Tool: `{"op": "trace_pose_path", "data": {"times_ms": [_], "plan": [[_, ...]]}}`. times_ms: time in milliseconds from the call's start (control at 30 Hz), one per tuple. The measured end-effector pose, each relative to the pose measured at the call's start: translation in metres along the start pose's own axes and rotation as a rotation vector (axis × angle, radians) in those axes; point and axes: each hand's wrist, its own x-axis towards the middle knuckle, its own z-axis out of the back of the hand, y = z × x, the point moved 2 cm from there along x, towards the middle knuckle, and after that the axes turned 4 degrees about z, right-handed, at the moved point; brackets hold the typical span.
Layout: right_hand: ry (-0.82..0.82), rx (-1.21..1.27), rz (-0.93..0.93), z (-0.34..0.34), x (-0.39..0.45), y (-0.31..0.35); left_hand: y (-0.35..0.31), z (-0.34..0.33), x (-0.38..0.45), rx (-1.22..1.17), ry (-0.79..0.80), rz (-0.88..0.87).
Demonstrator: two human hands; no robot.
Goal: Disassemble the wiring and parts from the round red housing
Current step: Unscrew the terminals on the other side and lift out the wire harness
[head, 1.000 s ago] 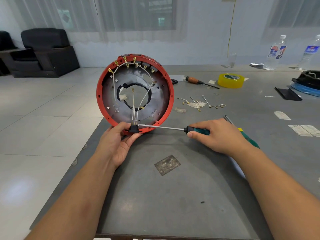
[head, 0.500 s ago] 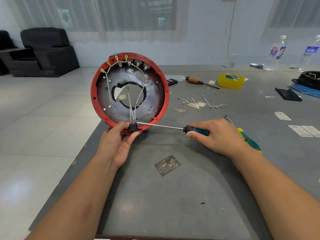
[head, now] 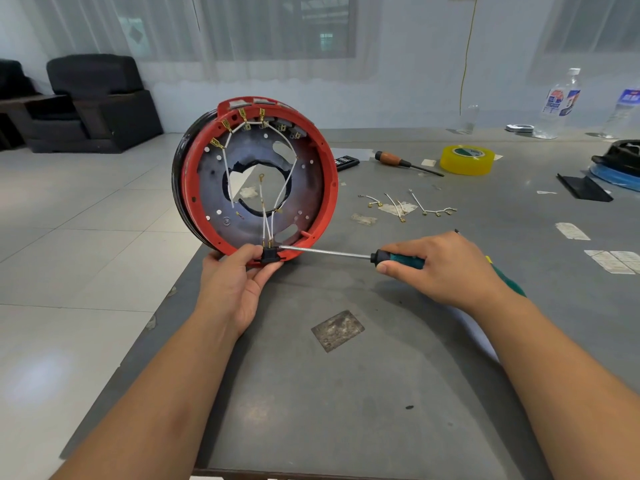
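The round red housing (head: 258,174) stands on edge at the table's (head: 346,393) ten o'clock corner. At its six o'clock rim the left hand (head: 235,289) pinches a black connector (head: 272,254). The right hand (head: 440,268) grips a green-handled screwdriver (head: 398,259), its tip touching the connector at three o'clock.

— Any room near the tabletop's (head: 346,393) front edge?
— Bare there. Loose wires (head: 408,204), a tape roll (head: 465,160) and bottles (head: 557,105) crowd toward the far right corner.
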Motion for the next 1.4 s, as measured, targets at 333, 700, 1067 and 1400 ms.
{"op": "trace_pose_path", "data": {"times_ms": [333, 700, 1067, 1400], "plan": [[0.022, -0.013, 0.005, -0.001, 0.0, -0.002, 0.0, 0.001, 0.001, 0.014, -0.01, -0.003], [-0.019, -0.087, 0.049, 0.003, 0.001, -0.001, 0.003, 0.002, 0.002, 0.089, -0.003, -0.038], [-0.004, -0.085, 0.082, 0.008, 0.001, -0.001, 0.004, 0.003, 0.004, 0.129, -0.003, -0.05], [0.012, -0.159, 0.137, 0.002, -0.001, 0.005, 0.0, 0.005, 0.005, 0.056, 0.03, 0.008]]}}
